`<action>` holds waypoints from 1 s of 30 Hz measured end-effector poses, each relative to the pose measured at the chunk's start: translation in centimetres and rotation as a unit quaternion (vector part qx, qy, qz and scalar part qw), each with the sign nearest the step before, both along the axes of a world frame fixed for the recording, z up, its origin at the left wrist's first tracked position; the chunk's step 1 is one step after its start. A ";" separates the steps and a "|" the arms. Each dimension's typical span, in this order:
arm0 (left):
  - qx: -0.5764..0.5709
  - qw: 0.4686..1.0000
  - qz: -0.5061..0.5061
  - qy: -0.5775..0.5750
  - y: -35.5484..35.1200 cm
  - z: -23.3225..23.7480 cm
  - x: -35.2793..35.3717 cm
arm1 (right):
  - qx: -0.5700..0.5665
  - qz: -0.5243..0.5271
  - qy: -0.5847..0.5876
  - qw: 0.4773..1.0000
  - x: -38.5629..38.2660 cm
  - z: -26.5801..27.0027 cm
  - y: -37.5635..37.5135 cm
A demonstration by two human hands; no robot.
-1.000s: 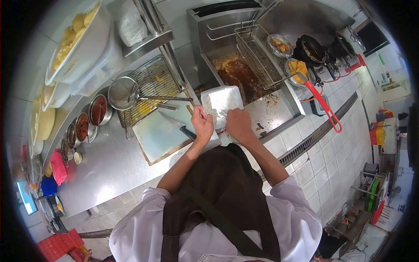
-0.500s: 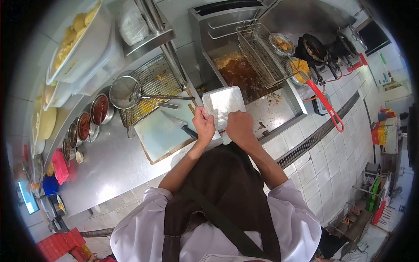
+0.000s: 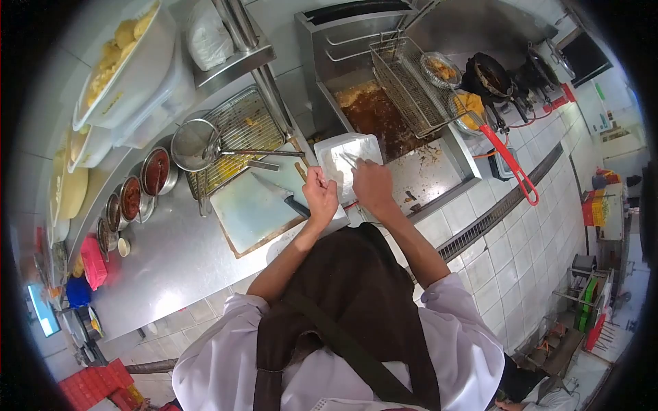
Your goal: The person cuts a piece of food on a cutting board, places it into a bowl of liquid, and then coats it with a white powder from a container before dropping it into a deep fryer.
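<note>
A white rectangular container (image 3: 331, 152), pale and shiny inside, is in front of me beside the fryer. My left hand (image 3: 321, 195) is closed at its left edge, seemingly gripping the rim. Over the container's right part, my right hand (image 3: 373, 185) is closed on a thin shiny utensil (image 3: 349, 160) that points inside; its exact kind I cannot make out. Left of my left hand, a knife (image 3: 288, 198) with a black handle lies on the white cutting board (image 3: 236, 212).
A fryer (image 3: 373, 109) with dark oil stands ahead; a wire fry basket (image 3: 411, 89) with a red handle (image 3: 510, 164) rests over it. Strainers (image 3: 194, 144) lie on a wire rack (image 3: 257, 116) at left. Sauce bowls (image 3: 157, 171) line the counter. Black pans (image 3: 490, 74) stand far right.
My right hand has shifted slightly up and left, and the utensil now shows beyond its fingers. The container has moved a little to the left. My left hand has stayed nearly still.
</note>
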State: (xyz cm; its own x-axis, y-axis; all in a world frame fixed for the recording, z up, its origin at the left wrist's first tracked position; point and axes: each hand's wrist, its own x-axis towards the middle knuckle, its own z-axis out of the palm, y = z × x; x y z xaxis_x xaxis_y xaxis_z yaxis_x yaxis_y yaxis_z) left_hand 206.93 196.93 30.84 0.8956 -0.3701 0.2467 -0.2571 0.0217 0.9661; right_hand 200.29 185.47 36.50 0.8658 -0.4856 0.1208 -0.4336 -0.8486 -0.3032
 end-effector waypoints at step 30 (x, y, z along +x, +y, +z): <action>-0.063 0.997 0.037 0.030 -0.3 -0.4 0.8 | 0.037 0.053 0.045 0.997 -2.0 2.7 1.3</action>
